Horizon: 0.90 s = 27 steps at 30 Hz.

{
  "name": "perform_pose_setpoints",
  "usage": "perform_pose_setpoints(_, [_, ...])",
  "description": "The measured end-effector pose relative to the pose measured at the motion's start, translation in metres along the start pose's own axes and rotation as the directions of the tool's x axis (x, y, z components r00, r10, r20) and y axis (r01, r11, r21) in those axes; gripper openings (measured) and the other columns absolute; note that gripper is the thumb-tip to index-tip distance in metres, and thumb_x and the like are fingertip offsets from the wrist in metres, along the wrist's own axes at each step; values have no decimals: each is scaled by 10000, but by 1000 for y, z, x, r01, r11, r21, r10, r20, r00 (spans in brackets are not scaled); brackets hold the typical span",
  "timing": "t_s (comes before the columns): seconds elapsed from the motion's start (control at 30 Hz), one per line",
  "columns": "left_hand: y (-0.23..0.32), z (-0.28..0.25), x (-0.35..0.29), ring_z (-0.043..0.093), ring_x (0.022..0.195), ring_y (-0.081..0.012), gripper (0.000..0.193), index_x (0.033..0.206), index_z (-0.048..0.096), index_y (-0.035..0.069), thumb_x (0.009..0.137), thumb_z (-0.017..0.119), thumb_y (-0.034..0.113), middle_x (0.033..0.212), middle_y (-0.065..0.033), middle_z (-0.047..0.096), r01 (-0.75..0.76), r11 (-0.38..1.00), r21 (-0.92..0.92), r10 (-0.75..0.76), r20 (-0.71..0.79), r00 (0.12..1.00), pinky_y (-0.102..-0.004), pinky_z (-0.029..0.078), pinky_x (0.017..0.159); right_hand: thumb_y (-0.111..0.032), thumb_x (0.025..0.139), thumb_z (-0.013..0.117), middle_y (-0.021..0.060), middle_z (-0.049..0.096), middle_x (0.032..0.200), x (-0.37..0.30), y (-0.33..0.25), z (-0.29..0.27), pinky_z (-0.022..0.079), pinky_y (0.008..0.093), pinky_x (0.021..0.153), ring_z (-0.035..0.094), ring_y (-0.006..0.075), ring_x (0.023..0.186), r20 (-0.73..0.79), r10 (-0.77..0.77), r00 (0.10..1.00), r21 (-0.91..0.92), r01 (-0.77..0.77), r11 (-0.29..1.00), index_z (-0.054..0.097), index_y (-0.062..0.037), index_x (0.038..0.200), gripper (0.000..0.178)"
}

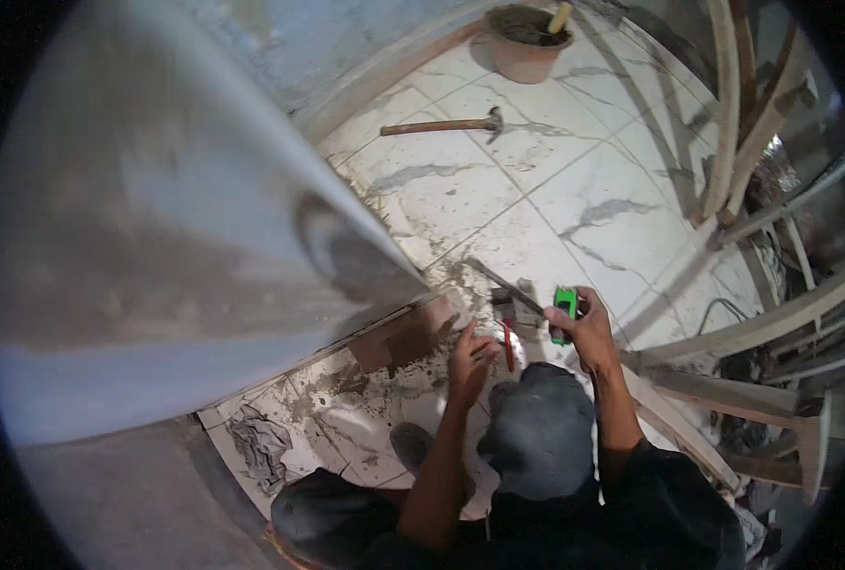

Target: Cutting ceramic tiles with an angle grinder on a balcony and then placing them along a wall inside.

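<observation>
My right hand [588,328] is closed around a green tape measure [565,309] with black parts. A long dark metal bar [503,285] slants from the floor debris up to my right fingers; whether they also grip it I cannot tell. My left hand [473,364] has its fingers apart and slightly bent, with nothing visible in it. It is just right of a brown tile strip [394,340] set along the wall's foot. Between my hands lies a tool with a red handle [509,344], beside a dark block-like thing [504,306] that I cannot make out.
A hammer [441,125] with a wooden handle lies on the marbled floor tiles [574,180]. Farther back stands a bucket [527,59] of dark mix. Curved wooden furniture frames [764,318] crowd the right side. A wall corner [384,266] juts in from the left, near a crumpled rag [261,446].
</observation>
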State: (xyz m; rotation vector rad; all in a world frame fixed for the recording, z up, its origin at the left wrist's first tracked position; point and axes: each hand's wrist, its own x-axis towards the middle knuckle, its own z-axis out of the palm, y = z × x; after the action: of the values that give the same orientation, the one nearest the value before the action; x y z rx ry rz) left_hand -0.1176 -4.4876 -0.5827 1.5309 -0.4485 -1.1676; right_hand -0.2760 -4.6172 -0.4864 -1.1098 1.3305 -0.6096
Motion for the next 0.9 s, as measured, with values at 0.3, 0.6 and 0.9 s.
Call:
perform_pose_setpoints(0.3, [150,-125,-206,539,1109,-331,350,1109,620,56,814,603,244,1090,-132,638,-47,320,946,-91,80,993,-509,387,945,-324,824,677,52,588,906,-143,-162,5,505,307,595,593,145,796,409,428,806,452,-587,672,543,-34,1134,445])
perform_pose_setpoints(0.6, [305,-75,-414,447,1193,-389,469,1135,597,75,860,561,454,1293,-151,488,-91,343,935,-374,225,900,-574,366,955,-423,826,650,35,553,705,-341,-213,-13,426,257,480,530,105,573,482,638,600,-33,-716,698,562,-19,951,432])
perform_pose_setpoints(0.9, [436,45,-489,520,1113,-292,533,1356,316,66,974,388,431,1250,-116,479,343,832,-436,-369,27,929,-409,495,866,-538,897,442,255,587,1104,-441,-341,-14,423,407,907,549,352,1092,512,446,734,-527,-142,838,510,28,1174,634])
